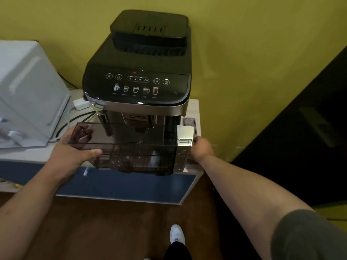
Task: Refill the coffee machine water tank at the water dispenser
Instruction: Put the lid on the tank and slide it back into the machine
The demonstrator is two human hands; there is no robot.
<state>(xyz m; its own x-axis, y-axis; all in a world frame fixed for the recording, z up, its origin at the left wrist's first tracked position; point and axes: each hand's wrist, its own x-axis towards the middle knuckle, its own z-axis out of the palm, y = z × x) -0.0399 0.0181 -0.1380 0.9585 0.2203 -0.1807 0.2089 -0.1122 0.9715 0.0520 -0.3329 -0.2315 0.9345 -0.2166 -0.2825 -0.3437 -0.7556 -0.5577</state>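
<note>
Head view
Water tank [131, 147]: a smoky, see-through box held sideways in front of the coffee machine [138, 72], out of its slot, above the front edge of the tabletop [33, 154].
Left hand [75, 149]: grip clamped on the tank's left end, thumb along the near wall, fingers showing through the tinted plastic.
Right hand [202, 149]: at the tank's silver right end [185, 136]; fingers hidden behind it, so I cannot tell whether this grip is clamped or only touching.
Coffee machine: black, upright against the yellow wall, its panel of drink icons facing the camera.
White appliance [28, 91]: on the tabletop, left of the machine, with cables between them.
Floor: brown; one white shoe [177, 234] below the tank.
</note>
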